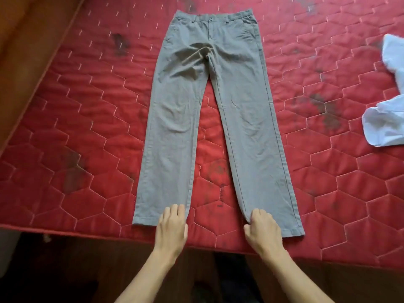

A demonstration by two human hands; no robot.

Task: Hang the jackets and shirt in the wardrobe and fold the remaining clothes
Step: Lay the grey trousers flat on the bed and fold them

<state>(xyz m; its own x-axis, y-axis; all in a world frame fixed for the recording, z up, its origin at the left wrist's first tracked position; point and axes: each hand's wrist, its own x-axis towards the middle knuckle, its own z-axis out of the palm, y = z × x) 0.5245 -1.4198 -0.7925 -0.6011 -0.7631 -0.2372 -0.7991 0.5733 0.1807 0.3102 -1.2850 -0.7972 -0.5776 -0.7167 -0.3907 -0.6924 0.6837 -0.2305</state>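
Since the grey trousers [181,106] lie spread flat on the red mattress [87,127], waistband far beyond the fingertips and both hems right under them, I judge that folding is the step in hand. The left hand [172,228] rests near-straight fingers on one hem's inner corner. The right hand [262,229] curls its fingers, seemingly pinching the other hem. Next I would carry one leg over onto the other, edges matched. I count one pair of trousers, two hands and one white garment [384,127], well right of the right fingers.
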